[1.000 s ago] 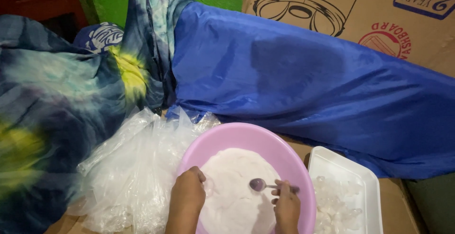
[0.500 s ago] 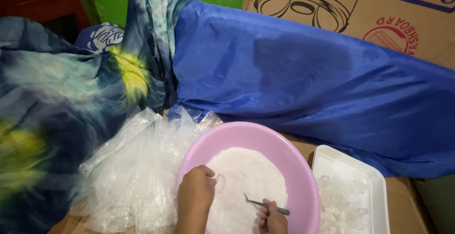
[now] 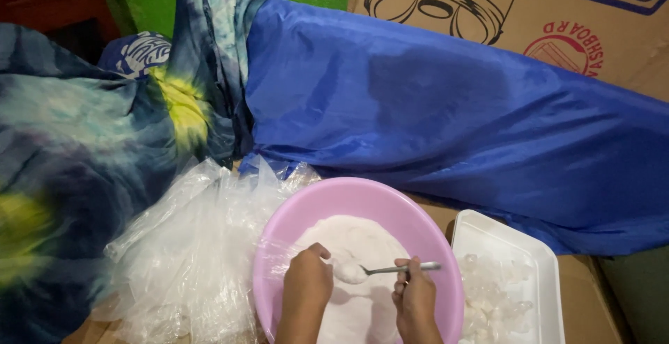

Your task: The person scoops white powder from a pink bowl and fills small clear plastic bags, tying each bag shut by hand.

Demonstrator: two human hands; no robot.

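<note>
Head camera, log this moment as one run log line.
right hand: holds metal spoon | left hand: at heaped spoon bowl | below: pink basin of white powder | right: white tray

Head view, steeply down, close

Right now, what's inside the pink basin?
The pink basin holds a mound of white powder. Both hands work in it: the right hand holds a metal spoon heaped with powder against the left hand. The basin's bottom is covered by powder.
</note>
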